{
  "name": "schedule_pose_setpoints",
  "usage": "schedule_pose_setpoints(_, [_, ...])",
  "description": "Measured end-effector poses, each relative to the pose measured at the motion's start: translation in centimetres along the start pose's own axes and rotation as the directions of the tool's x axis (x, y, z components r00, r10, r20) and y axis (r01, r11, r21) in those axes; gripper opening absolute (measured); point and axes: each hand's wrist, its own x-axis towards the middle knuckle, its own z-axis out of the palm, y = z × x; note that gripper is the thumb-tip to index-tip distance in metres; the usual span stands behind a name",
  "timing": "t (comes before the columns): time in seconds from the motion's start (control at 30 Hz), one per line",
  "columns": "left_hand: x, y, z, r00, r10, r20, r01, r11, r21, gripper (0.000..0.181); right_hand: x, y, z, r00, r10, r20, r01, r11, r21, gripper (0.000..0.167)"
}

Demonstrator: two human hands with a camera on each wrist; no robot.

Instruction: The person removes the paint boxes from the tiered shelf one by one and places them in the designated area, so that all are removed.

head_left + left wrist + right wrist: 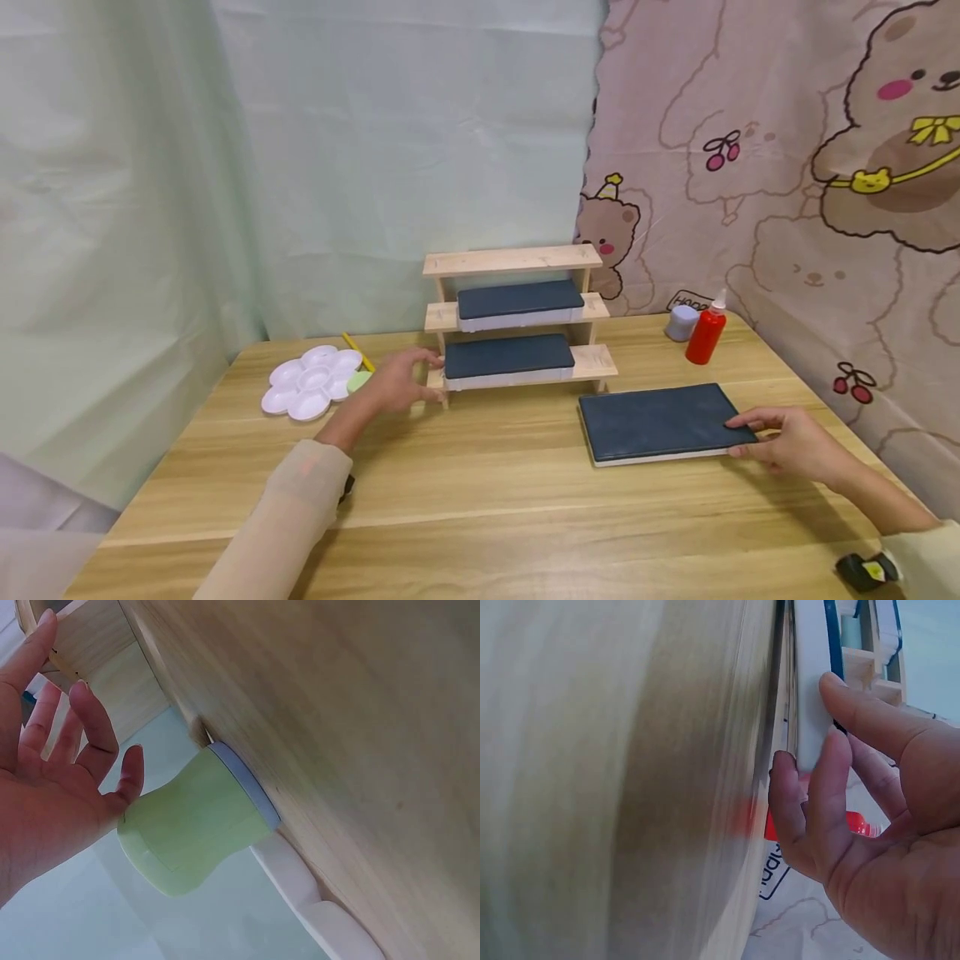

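Note:
A wooden three-step rack (513,261) stands at the back of the table, with one dark-topped white box (520,300) on its middle step and another (508,357) on its lowest. My left hand (397,383) is at the rack's lower left end, fingers apart and bent a little; whether it touches the wood is unclear. In the left wrist view that hand (67,765) holds nothing. At the right, my right hand (798,446) pinches the right end of a larger dark-topped box (663,421). The right wrist view shows the thumb and fingers of this hand (877,802) on the box's white edge (813,690).
Left of the rack are a white flower-shaped palette (313,379), a yellow stick (358,351) and a green container (358,382), seen closer in the left wrist view (199,821). A red bottle (705,335) and a lavender jar (682,323) stand at the back right.

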Motion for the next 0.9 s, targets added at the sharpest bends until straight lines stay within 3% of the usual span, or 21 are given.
schedule_pose_setpoints(0.63, [0.09, -0.04, 0.02, 0.999, 0.029, -0.014, -0.029, 0.999, -0.014, 0.052, 0.08, 0.21, -0.48, 0.999, 0.002, 0.048, -0.002, 1.000, 0.001, 0.050])
schedule_pose_setpoints(0.9, [-0.10, -0.05, 0.06, 1.000, 0.010, -0.008, -0.010, 1.000, -0.019, 0.052, 0.03, 0.35, -0.33, 0.999, -0.015, 0.051, 0.015, 1.000, 0.008, 0.046])
